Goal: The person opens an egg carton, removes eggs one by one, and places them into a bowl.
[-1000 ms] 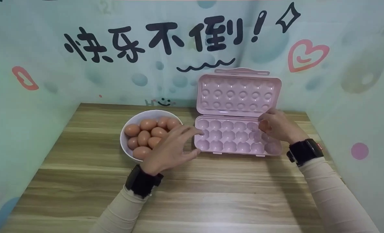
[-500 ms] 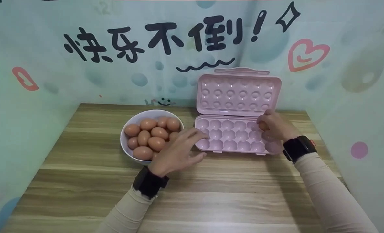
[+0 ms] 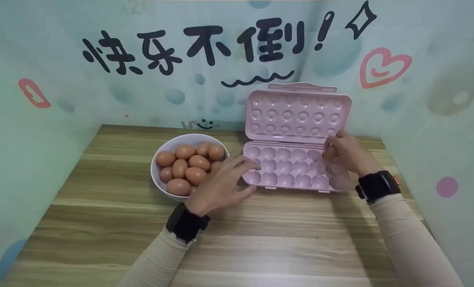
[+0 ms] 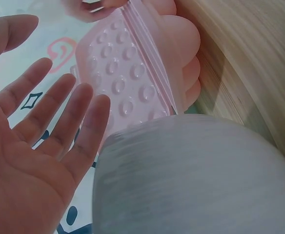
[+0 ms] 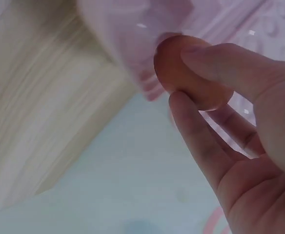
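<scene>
A brown egg [image 5: 191, 73] is pinched between the thumb and fingers of my right hand [image 3: 350, 153], at the back right corner of a pink egg box [image 3: 293, 187]. The box lies with its lid [image 3: 299, 115] raised behind it, and the cups that show hold no eggs. My left hand [image 3: 221, 183] hovers between the box and a white bowl [image 3: 154, 171], its fingers loosely extended and holding nothing. Several brown eggs [image 3: 178, 187] fill the bowl; the left hand hides some at its right side. In the left wrist view, the bowl's outer wall [image 4: 196, 180] is beside the fingers.
Everything stands on a wood-grain table [image 3: 245, 239]. A printed cloth backdrop [image 3: 141, 99] hangs close behind the raised lid and along both sides of the table.
My left hand has shifted slightly right, away from the bowl. The right hand stays at the box's back right corner, with the egg still in its fingers. The head view has shifted slightly.
</scene>
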Motion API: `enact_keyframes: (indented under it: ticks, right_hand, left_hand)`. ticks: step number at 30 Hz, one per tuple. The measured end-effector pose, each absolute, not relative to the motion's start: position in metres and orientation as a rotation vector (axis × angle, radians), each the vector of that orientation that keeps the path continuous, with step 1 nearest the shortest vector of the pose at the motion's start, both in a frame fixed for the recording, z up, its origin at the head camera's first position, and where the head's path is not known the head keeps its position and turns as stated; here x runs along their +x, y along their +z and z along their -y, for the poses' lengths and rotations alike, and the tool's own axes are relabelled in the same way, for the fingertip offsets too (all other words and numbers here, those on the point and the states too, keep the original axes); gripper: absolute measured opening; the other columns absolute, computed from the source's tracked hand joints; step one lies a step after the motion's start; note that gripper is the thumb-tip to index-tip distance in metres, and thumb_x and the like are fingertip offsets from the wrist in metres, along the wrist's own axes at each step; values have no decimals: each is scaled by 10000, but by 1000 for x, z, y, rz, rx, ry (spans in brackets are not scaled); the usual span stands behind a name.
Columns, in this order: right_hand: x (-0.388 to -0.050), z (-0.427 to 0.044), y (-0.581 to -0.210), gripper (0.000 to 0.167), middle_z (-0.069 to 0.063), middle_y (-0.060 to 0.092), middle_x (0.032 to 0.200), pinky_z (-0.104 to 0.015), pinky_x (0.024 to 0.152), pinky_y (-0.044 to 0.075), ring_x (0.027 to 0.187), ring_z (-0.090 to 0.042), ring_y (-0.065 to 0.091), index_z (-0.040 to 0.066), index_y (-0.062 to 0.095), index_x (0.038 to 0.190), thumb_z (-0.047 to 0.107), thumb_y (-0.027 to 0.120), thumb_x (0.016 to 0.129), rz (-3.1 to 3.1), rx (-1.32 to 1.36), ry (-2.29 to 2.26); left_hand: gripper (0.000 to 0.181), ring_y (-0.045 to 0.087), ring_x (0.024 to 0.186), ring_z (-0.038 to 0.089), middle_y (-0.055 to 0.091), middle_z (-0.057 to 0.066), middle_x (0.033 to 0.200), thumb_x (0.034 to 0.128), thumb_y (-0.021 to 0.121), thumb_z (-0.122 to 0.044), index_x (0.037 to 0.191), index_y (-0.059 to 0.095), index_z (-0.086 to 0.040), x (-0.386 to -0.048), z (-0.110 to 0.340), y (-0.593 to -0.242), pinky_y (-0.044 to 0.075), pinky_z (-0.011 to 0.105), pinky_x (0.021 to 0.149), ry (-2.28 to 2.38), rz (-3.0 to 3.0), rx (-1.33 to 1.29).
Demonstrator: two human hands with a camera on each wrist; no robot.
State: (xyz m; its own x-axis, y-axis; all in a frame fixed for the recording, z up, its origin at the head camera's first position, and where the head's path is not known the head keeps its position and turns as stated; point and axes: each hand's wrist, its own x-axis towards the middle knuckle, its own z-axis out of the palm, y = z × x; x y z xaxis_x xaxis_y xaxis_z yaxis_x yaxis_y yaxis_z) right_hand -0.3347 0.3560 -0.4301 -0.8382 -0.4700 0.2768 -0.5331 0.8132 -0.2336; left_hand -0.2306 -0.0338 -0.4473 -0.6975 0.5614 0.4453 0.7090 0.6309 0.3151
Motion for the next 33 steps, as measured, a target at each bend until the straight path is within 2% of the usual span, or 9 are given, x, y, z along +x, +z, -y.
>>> enact_keyframes:
  ticks: [4, 8, 12, 15, 17, 24, 29, 33]
  right_hand:
    - [-323, -350, -423, 299, -186, 616, 1002, -470, 745, 562, 888, -356, 644, -1, 709, 1000, -136, 824, 760, 2590, 817, 519]
    - [-305, -337, -417, 309, -161, 655, 994, -442, 729, 608, 872, -309, 680, 2, 708, 1009, -58, 885, 763, 2461, 801, 607]
    - [-283, -318, -414, 351, -133, 672, 1010, -329, 749, 638, 866, -261, 735, -4, 704, 1060, -14, 915, 780, 2460, 735, 800]
    - [-269, -302, -414, 374, -125, 687, 1050, -220, 766, 617, 907, -256, 744, -8, 699, 1107, -6, 911, 798, 2461, 692, 989]
    - [-260, -290, -415, 375, -119, 707, 1060, -193, 768, 608, 912, -252, 745, -4, 702, 1115, 5, 912, 805, 2453, 676, 1115]
    - [-238, -251, -423, 354, -102, 735, 1031, -276, 800, 630, 897, -215, 739, 22, 711, 1094, 130, 924, 832, 2435, 740, 1370]
    - [-227, -233, -430, 355, -88, 710, 1036, -337, 827, 637, 915, -213, 749, 47, 668, 1095, 129, 910, 848, 2458, 751, 1508]
    - [-222, -224, -434, 367, -113, 688, 1039, -381, 829, 643, 925, -237, 753, 27, 639, 1090, 117, 903, 852, 2461, 778, 1589]
  left_hand:
    - [408, 614, 1175, 174, 633, -8, 1311, 986, 711, -318, 1368, 644, -193, -231, 32, -447, 515, 347, 1024, -678, 2513, -1006]
    - [411, 624, 1185, 186, 648, 4, 1293, 978, 726, -306, 1364, 651, -188, -232, 31, -445, 510, 357, 1037, -686, 2477, -981]
    - [400, 633, 1187, 190, 663, 16, 1276, 966, 748, -264, 1345, 665, -168, -232, 30, -444, 504, 354, 1051, -735, 2429, -965]
    - [397, 640, 1203, 200, 672, 19, 1278, 959, 762, -234, 1338, 671, -156, -232, 28, -444, 505, 363, 1052, -783, 2387, -960]
    - [409, 642, 1211, 207, 673, 21, 1285, 953, 773, -216, 1344, 669, -151, -231, 26, -443, 511, 368, 1046, -815, 2363, -961]
    - [495, 660, 1104, 213, 654, 54, 1308, 900, 857, -172, 1351, 658, -120, -225, 17, -444, 568, 306, 908, -921, 2293, -1005]
    - [492, 655, 1119, 196, 659, 56, 1257, 889, 883, -225, 1311, 664, -100, -223, 9, -447, 554, 301, 954, -920, 2242, -1063]
    - [442, 660, 1096, 184, 667, 42, 1215, 894, 879, -245, 1259, 672, -104, -220, 6, -448, 548, 299, 967, -896, 2216, -1081]
